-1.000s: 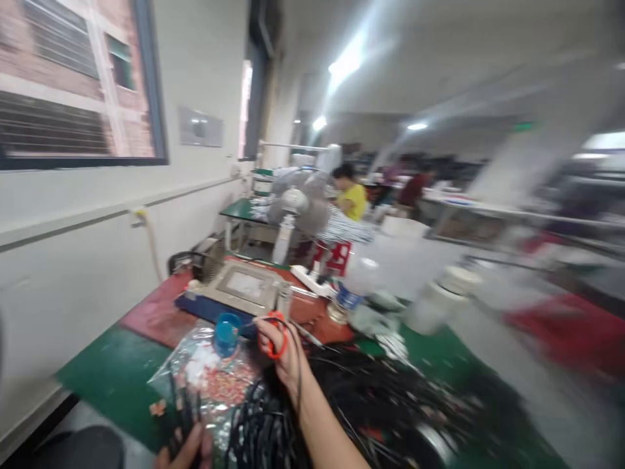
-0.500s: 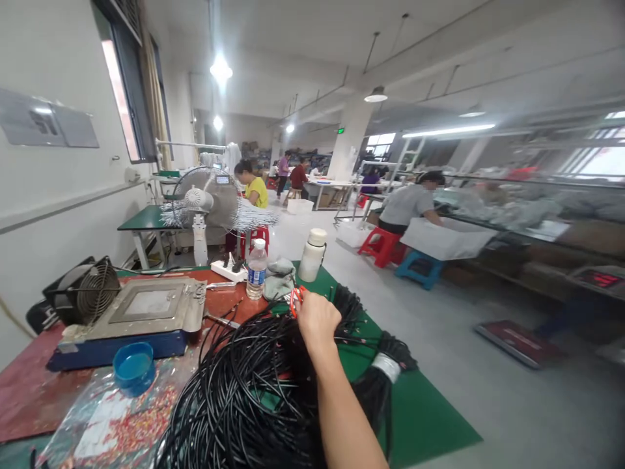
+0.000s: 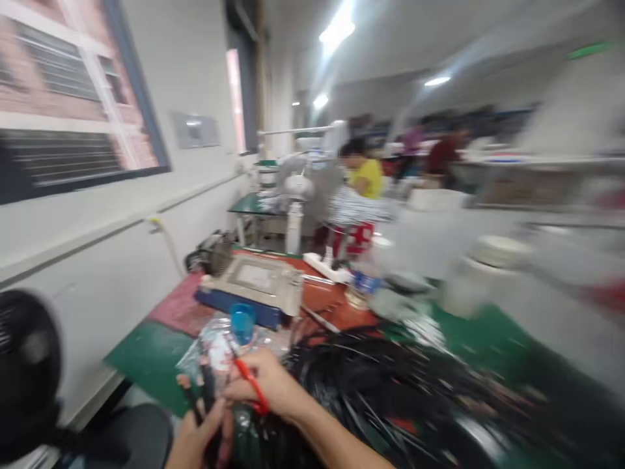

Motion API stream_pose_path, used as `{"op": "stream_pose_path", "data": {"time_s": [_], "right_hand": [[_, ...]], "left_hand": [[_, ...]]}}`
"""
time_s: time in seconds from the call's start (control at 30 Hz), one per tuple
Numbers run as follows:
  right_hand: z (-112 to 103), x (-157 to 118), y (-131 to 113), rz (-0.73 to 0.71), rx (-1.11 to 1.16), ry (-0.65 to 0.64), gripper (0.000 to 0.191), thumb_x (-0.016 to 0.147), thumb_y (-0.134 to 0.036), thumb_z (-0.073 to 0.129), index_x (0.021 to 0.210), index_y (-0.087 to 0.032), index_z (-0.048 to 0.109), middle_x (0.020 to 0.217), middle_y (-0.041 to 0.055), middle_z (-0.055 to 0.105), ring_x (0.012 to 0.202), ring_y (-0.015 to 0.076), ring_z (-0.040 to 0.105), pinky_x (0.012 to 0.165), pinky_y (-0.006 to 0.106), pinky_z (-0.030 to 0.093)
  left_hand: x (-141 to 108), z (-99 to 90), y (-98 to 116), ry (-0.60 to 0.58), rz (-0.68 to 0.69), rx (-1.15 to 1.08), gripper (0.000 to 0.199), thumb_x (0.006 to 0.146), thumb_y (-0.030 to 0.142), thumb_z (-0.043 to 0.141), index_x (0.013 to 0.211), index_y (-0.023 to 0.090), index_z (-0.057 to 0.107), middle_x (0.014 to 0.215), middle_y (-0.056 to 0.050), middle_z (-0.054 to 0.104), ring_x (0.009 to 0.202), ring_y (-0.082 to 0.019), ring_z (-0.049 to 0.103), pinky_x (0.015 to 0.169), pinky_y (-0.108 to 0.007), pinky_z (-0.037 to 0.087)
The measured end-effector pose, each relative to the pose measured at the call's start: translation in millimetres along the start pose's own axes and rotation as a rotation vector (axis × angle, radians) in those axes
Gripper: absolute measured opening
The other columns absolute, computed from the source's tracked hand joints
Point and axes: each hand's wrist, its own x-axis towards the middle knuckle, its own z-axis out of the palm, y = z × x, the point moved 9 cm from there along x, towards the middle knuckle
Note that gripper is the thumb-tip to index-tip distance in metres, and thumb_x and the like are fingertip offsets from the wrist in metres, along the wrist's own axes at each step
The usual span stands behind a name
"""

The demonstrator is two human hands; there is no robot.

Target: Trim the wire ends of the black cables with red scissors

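Observation:
My right hand [image 3: 273, 381] is closed around red-handled scissors [image 3: 252, 383], whose blades point up and to the left. Close beside it, my left hand [image 3: 202, 435] grips black cables [image 3: 191, 396] with bared, copper-coloured ends standing up from its fingers. The two hands nearly touch in front of the plastic bag [image 3: 195, 355]. To their right spreads a big heap of loose black cables [image 3: 371, 384], partly behind my right forearm. Motion blur hides how many cables my left hand holds.
A blue cup [image 3: 243, 324] stands on the bag, before a flat metal-topped device [image 3: 258, 281]. Farther back are a power strip [image 3: 325, 267], a water bottle [image 3: 364, 280] and a white flask [image 3: 483, 273]. A black fan-like object [image 3: 29, 358] stands at the left. A co-worker [image 3: 366, 174] sits beyond.
My view has swung left. My right hand has come back from the far side of the cable heap with the scissors. My left hand, holding cables, has come into view.

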Motion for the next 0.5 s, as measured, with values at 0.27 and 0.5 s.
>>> {"op": "stream_pose_path", "data": {"time_s": [0.27,0.5], "right_hand": [[-32,2,52,0.2,0.043,0.095,0.045,0.053,-0.057,0.073,0.062,-0.015,0.058,0.04,-0.008,0.04,0.037,0.005,0.031,0.04,0.02,0.02],[-47,-2,59,0.228,0.054,0.196,0.047,0.053,-0.056,0.074,0.068,-0.013,0.065,0.039,-0.0058,0.045,0.037,0.0049,0.035,0.04,0.02,0.022]], "left_hand": [[10,14.1,-2,-0.101,0.068,-0.127,0.045,0.067,0.057,0.061,0.058,0.014,0.054,0.04,0.003,0.046,0.034,-0.007,0.04,0.037,-0.02,0.029],[19,14.7,-10,-0.181,0.078,-0.168,0.047,0.066,0.058,0.062,0.054,0.013,0.054,0.04,0.003,0.045,0.035,-0.006,0.038,0.038,-0.02,0.024]]}}
